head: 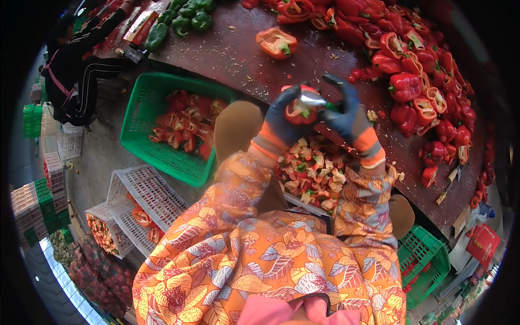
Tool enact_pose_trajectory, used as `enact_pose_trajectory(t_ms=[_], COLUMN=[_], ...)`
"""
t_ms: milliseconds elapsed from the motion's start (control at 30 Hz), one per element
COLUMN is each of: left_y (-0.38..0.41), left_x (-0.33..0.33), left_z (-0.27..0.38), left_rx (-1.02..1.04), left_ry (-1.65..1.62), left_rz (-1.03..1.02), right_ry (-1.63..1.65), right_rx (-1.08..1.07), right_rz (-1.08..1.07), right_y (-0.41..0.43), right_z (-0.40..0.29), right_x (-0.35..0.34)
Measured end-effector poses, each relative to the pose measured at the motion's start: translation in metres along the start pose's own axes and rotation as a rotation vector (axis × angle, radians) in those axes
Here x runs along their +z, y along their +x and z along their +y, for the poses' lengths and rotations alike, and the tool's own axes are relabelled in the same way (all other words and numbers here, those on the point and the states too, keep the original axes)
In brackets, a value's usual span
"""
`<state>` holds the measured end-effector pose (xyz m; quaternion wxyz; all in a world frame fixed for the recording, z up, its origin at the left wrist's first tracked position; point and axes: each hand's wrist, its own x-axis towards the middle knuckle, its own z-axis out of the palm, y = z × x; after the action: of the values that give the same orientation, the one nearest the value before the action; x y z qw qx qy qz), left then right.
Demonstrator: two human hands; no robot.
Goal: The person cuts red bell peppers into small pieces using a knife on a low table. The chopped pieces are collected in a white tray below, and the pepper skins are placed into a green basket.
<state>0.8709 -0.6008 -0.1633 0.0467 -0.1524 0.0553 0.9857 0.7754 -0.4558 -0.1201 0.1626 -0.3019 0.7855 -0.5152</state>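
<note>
My left hand (279,118), in a dark glove with an orange and grey cuff, holds a cut red bell pepper (300,113) with its green stem end towards me. A shiny metal blade or spoon-like tool (312,98) with a green handle is in my right hand (345,111), gloved the same way. Its metal part lies across the pepper's upper side; whether it has entered the flesh is hard to tell. Below both hands, a container of pepper cores and seedy scraps (313,172) sits between my knees. Beyond them, half a pepper (277,42) rests cut side up on the dark red table (227,53).
Red peppers, whole and cut, form a large pile (410,77) at right. A knife (447,185) lies near the table edge. Left stand a green crate (138,122) of pepper pieces and a tilted white crate (154,195). Green peppers (191,18) and another person (77,77) are at upper left.
</note>
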Motion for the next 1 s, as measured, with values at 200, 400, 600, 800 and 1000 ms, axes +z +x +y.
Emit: enact_pose_trajectory(t_ms=[200,400,600,800,1000], left_y=[0.015,0.024,0.029,0.023,0.024], left_x=[0.004,0.0,-0.018,-0.024,-0.027], left_z=[-0.025,-0.043,-0.051,-0.066,-0.032], left_rx=[0.605,0.985,0.855,1.02,0.303], left_ry=[0.748,1.152,0.987,1.214,0.875], left_rz=[0.305,0.534,0.453,0.461,0.085], right_ry=[-0.337,-0.105,0.214,-0.16,0.382], right_rx=[0.116,0.398,0.518,0.387,0.154], right_rz=[0.231,0.205,0.051,0.118,-0.251], right_y=[-0.06,-0.058,-0.06,-0.07,-0.082], right_z=[0.012,0.045,0.065,0.075,0.078], right_x=[0.024,0.07,0.066,0.078,0.063])
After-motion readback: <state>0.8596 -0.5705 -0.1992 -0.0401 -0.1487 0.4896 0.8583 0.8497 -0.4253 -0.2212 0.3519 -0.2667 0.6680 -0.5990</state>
